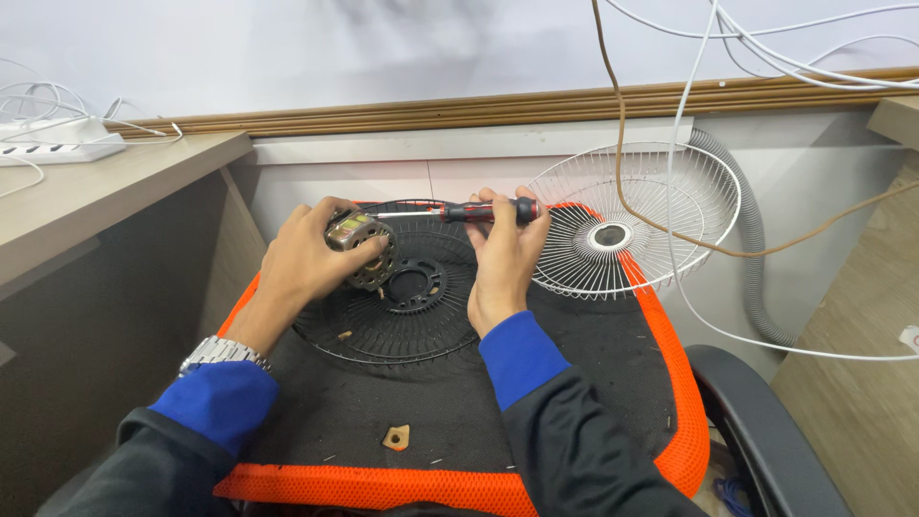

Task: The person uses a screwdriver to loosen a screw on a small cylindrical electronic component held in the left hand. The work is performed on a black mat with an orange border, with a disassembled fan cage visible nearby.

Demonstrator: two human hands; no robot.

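1. While our left hand (304,260) grips the small fan motor (362,247) above the black fan grille (402,321), our right hand (504,251) holds a red-and-black screwdriver (459,213), tip at the motor.
2. Both grilles, black and white (632,220), rest on the orange-edged chair seat (661,335).
3. Near the seat's front edge lies a small tan piece (395,438).

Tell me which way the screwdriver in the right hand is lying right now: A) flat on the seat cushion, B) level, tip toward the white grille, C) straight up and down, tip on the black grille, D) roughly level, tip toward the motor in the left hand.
D: the right hand holds the screwdriver roughly level, its shaft reaching to the motor gripped in the left hand.
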